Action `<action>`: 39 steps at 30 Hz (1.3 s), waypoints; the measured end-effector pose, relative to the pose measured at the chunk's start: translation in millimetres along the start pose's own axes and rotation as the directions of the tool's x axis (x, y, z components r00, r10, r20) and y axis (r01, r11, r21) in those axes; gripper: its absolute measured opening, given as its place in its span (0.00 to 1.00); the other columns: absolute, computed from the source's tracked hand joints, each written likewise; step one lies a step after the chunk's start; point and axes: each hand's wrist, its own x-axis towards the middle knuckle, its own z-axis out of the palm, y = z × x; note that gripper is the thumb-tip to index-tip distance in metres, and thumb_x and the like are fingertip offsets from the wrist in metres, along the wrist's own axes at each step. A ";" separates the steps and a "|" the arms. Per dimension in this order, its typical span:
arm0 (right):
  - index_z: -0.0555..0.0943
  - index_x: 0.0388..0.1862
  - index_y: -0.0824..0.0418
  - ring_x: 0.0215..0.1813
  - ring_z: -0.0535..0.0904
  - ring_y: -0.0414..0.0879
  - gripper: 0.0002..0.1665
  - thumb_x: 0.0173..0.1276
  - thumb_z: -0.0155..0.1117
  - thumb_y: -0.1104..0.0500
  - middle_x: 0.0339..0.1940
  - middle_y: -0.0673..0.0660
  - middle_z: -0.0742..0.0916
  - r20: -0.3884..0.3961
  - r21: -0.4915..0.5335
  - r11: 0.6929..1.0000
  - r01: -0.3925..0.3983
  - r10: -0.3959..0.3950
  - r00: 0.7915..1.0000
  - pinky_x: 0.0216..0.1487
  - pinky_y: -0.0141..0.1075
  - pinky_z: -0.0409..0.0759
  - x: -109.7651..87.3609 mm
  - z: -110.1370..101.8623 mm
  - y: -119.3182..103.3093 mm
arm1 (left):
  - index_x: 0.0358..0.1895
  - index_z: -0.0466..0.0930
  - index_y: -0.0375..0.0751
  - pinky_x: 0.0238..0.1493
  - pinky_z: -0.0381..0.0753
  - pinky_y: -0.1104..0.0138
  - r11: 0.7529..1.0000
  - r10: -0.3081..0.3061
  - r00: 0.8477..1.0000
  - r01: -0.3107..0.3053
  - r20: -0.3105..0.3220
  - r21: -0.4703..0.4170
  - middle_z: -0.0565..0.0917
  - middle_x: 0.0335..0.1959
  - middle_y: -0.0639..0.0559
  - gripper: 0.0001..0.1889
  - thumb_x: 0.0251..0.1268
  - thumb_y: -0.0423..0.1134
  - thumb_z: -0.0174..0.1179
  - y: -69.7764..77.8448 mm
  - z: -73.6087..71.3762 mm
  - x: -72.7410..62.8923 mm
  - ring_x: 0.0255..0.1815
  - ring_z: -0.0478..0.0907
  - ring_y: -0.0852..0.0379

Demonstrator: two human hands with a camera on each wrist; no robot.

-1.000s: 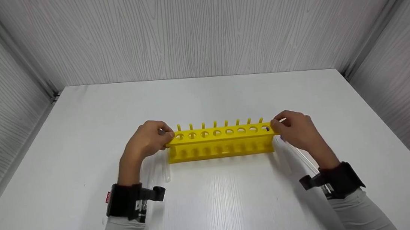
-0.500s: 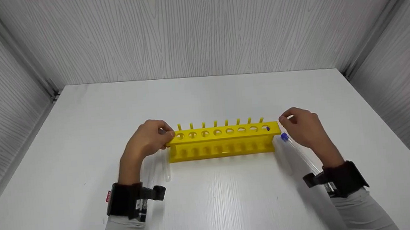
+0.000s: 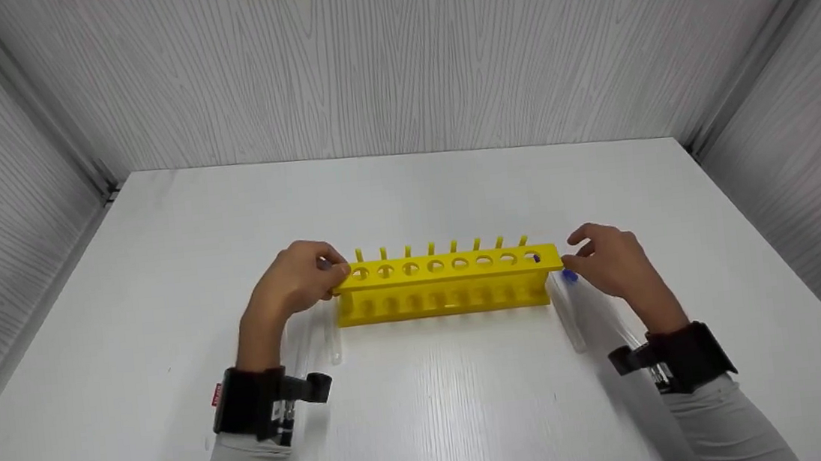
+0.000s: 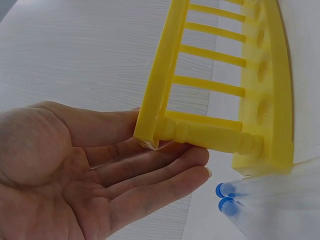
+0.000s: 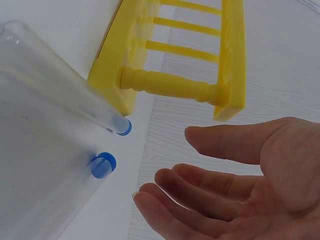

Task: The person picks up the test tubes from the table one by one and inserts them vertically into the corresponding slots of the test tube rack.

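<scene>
A yellow test tube rack [image 3: 448, 275] stands across the middle of the table, a row of round holes in its top and pegs along its back. My left hand [image 3: 302, 278] pinches the rack's left end, thumb above and fingers beneath the top bar, as the left wrist view shows. Just off the rack's right end is my right hand [image 3: 613, 260], thumb and fingers spread apart and relaxed. In the right wrist view, two clear test tubes with blue caps [image 5: 103, 165] lie below that hand, one partly beside the rack [image 5: 170, 85].
Left of the rack, clear tubes [image 3: 334, 336] lie on the white table [image 3: 444, 423]; two blue caps [image 4: 228, 206] show there in the left wrist view. Another tube [image 3: 568, 317] lies by the rack's right end. Grey wood-grain panels [image 3: 394, 59] enclose the back and sides.
My right hand has let go of the rack's right end and moved slightly right, its thumb and fingers parting. The left hand and the rack have stayed in place.
</scene>
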 end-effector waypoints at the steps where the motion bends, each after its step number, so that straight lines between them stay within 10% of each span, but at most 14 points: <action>1: 0.74 0.66 0.69 0.55 0.83 0.65 0.29 0.74 0.61 0.52 0.57 0.74 0.84 0.006 -0.004 1.000 -0.003 0.003 1.000 0.54 0.54 0.83 0.7 0.3 1.1 | 0.59 0.81 0.36 0.44 0.79 0.61 1.000 0.000 1.000 0.000 0.000 0.002 0.86 0.53 0.38 0.17 0.76 0.42 0.54 0.0 -0.1 0.1 0.44 0.84 0.47; 19: 0.71 0.64 0.77 0.55 0.79 0.66 0.36 0.66 0.67 0.53 0.62 0.77 0.78 0.154 -0.156 0.984 -0.086 0.110 0.982 0.54 0.55 0.81 7.2 2.0 11.9 | 0.60 0.80 0.35 0.40 0.78 0.62 1.000 0.028 1.000 -0.028 -0.002 -0.011 0.86 0.53 0.37 0.17 0.77 0.41 0.54 -2.5 0.4 0.0 0.45 0.85 0.45; 39: 0.75 0.55 0.78 0.40 0.83 0.55 0.28 0.61 0.66 0.60 0.43 0.69 0.84 0.271 -0.199 0.971 -0.130 0.181 0.945 0.38 0.41 0.84 6.2 4.4 17.8 | 0.59 0.81 0.35 0.44 0.79 0.59 1.000 0.026 1.000 -0.026 0.001 -0.008 0.86 0.53 0.37 0.18 0.76 0.42 0.54 -1.7 -0.1 0.0 0.46 0.86 0.44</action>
